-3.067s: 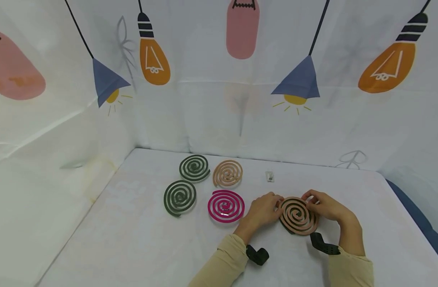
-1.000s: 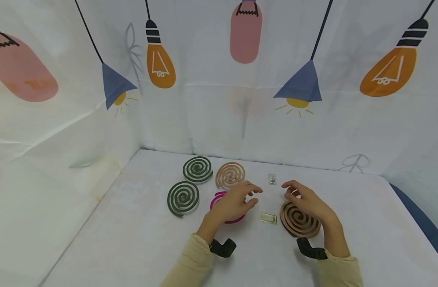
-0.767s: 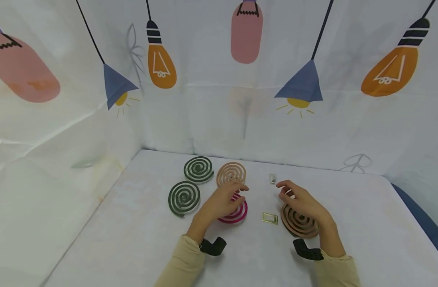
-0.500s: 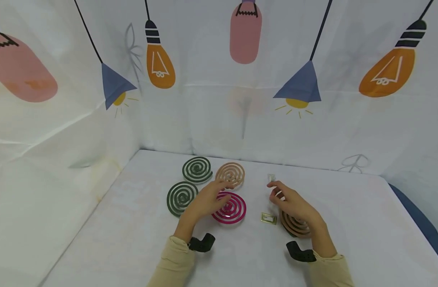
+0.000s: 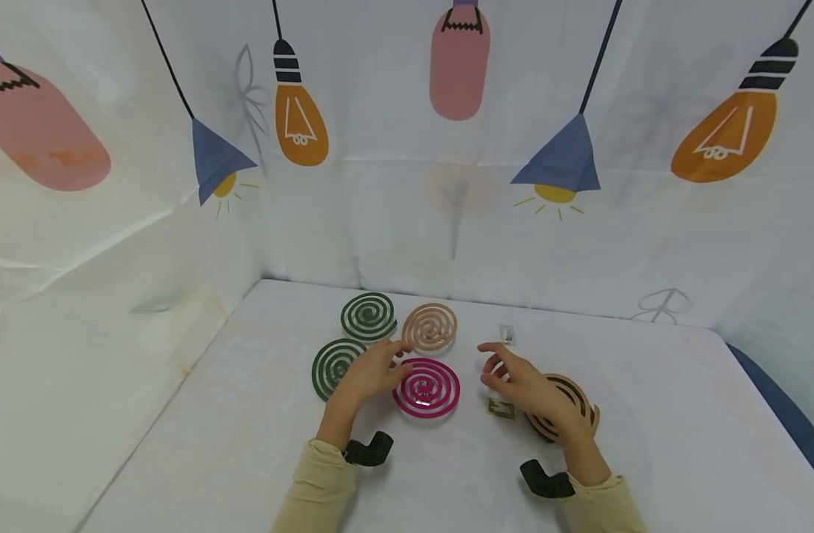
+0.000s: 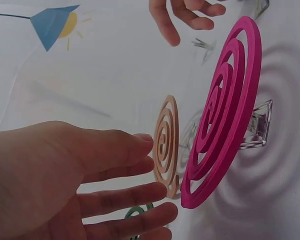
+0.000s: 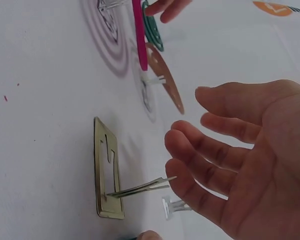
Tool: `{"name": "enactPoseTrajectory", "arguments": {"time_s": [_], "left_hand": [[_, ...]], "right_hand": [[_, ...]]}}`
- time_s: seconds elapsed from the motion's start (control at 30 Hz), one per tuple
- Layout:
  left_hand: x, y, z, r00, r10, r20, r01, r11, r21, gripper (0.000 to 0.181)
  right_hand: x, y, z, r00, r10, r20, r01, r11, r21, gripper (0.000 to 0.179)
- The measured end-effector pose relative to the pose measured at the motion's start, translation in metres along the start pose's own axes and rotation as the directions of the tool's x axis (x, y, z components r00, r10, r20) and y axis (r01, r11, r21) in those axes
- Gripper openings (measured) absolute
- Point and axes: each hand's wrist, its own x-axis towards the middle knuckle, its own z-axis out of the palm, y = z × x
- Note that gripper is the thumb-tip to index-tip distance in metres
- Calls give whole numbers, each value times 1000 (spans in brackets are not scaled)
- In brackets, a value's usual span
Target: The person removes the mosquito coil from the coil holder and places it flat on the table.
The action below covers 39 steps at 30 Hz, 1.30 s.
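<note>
Magenta coil (image 6: 243, 112), flat, open spiral

We are seeing soft, dim light, brighter at left on the white cloth (image 5: 87, 244). From the left wrist, we are finding ringed shadows beneath the pink coil (image 6: 244, 112); from the right wrist, the tan coil (image 7: 166, 79) is looking blurred.

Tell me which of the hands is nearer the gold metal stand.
Right. The right hand is close beside the gold metal stand, fingertips near its raised prong; the left hand is farther left, by the pink coil.
</note>
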Motion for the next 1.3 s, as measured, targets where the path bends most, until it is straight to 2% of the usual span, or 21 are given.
{"name": "enactPoseTrajectory", "arguments": {"time_s": [0.13,0.37,0.8,1.07,1.3], "left_hand": [[-1,-1,2,1000,-17,8,17,1000,11,33],[-2,-2,2,1000,-9,13,9,1000,27,34],[-2,-3,2,998,-14,61,12,999,37,43],[-3,-4,2,996,-43,79,39,998,44,43],[-3,-3,0,987,-71,142,64,997,53,45]], "right_hand": [[0,-2,4,1000,-11,16,11,1000,9,48],[4,-4,12,999,-50,22,50,999,3,47],[9,-10,23,999,-24,44,25,1000,-19,47],[9,-13,28,998,12,55,-12,1000,-4,45],[11,-14,30,997,12,71,-12,1000,-1,45]]}}
